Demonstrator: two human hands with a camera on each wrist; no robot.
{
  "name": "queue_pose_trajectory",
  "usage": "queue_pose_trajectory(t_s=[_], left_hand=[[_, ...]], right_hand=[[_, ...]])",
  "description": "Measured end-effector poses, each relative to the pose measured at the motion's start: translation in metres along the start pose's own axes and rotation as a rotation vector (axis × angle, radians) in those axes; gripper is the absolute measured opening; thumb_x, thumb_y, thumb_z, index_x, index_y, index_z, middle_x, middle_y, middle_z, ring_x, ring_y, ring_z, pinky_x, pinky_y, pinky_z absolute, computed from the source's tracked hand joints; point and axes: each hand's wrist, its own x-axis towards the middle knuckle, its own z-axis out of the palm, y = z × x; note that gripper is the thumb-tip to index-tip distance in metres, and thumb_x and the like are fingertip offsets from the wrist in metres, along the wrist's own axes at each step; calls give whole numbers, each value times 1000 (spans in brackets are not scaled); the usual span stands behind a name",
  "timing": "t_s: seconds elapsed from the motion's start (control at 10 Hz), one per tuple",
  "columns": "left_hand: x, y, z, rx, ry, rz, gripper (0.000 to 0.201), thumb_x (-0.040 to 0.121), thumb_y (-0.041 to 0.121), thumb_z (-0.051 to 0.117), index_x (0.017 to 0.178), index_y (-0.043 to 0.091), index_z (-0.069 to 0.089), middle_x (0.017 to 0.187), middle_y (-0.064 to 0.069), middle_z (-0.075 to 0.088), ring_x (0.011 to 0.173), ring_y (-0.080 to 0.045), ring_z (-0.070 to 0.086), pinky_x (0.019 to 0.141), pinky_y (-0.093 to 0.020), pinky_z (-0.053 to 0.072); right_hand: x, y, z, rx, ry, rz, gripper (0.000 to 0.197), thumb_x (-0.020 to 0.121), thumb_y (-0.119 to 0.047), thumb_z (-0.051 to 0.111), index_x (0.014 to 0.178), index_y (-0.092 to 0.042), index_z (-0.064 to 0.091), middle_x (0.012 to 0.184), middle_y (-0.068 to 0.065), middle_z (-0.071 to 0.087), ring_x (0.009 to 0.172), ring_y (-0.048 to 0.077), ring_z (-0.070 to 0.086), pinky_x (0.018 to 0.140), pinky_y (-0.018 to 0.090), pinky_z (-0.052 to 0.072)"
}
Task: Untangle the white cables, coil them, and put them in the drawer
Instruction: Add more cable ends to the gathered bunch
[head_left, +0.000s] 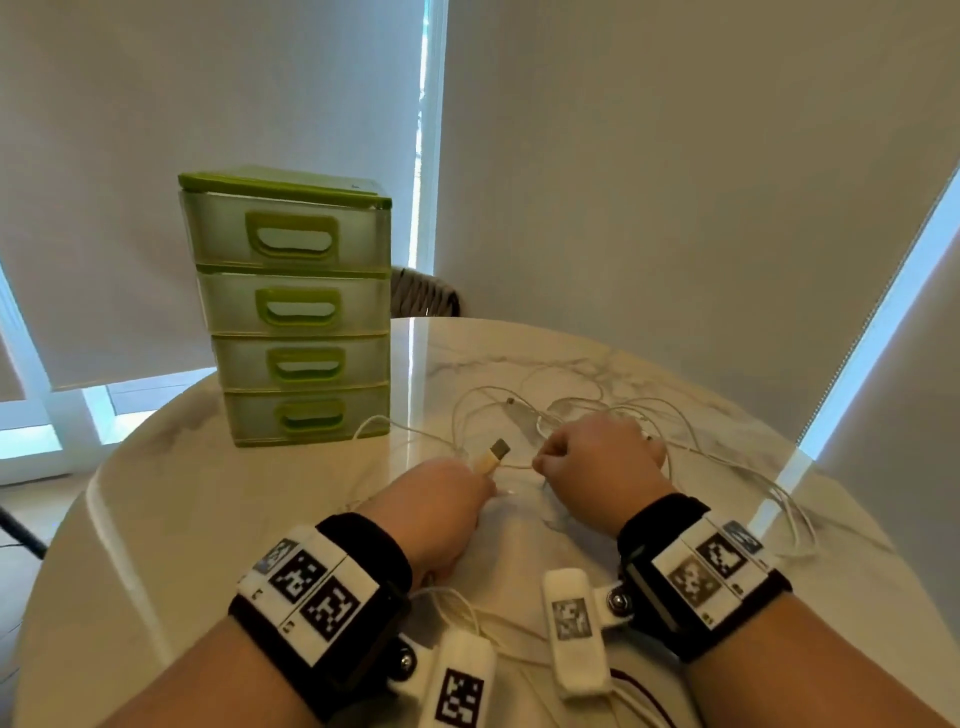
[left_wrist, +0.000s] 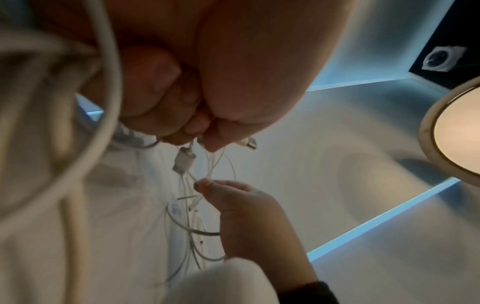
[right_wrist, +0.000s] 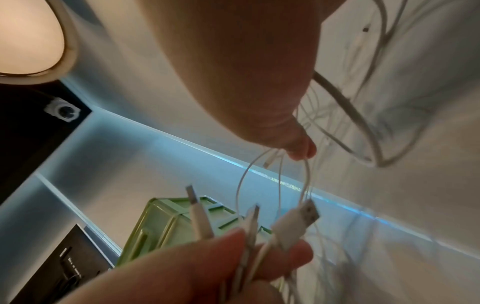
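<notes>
Left hand (head_left: 434, 506) pinching USB plugs (head_left: 492, 455) of the white cables (head_left: 613, 410), right hand (head_left: 597, 460) pinching a thin loop, tangle on marble table (head_left: 171, 499), green drawer unit (head_left: 291, 306) near, drawers closed

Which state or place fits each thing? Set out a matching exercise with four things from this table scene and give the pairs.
Things:
1. left hand
2. right hand
3. drawer unit
4. loose cables

States:
A. all drawers closed
B. grips several USB plugs
C. spread on the marble table
D. pinches a thin cable loop

Pairs: 1-B, 2-D, 3-A, 4-C
</notes>
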Motion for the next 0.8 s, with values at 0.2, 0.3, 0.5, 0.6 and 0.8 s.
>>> queue_pose_trajectory(t_s=[0.2, 0.3, 0.5, 0.6, 0.8], left_hand=[[8, 0, -5, -236, 177, 126, 27, 93, 19, 52, 66, 22, 47, 52, 4, 39, 43, -12, 34, 40, -23, 30], [22, 17, -5, -248, 189, 109, 24, 92, 18, 52, 68, 19, 51, 53, 1, 40, 41, -14, 34, 39, -22, 31], [31, 25, 18, -345, 175, 159, 26, 93, 23, 43, 67, 25, 38, 63, -1, 35, 51, -14, 34, 57, -35, 39], [15, 33, 24, -791, 182, 74, 28, 98, 19, 44, 70, 21, 43, 58, 2, 37, 39, -9, 33, 40, -19, 27], [30, 20, 3, -939, -62, 57, 22, 101, 26, 43, 90, 10, 55, 58, 3, 39, 45, -9, 31, 38, -20, 25]], right_hand=[[-9, 30, -27, 297, 263, -5, 23, 98, -45, 45, 90, -33, 63, 81, -17, 60, 84, 12, 53, 88, 42, 31], [-12, 41, -36, 503, 321, -12, 23, 98, -42, 51, 85, -27, 63, 67, -12, 60, 69, 10, 57, 67, 29, 41], [-23, 32, -40, 651, 369, 20, 25, 99, -44, 40, 84, -29, 54, 66, -5, 67, 63, 7, 62, 87, 49, 49], [-25, 26, -40, 650, 341, 6, 25, 102, -41, 38, 86, -30, 54, 67, -11, 70, 73, -6, 58, 105, 48, 35], [-35, 3, -30, 646, 216, -293, 17, 99, -37, 46, 87, -35, 58, 75, -21, 71, 81, -1, 62, 93, 41, 43]])
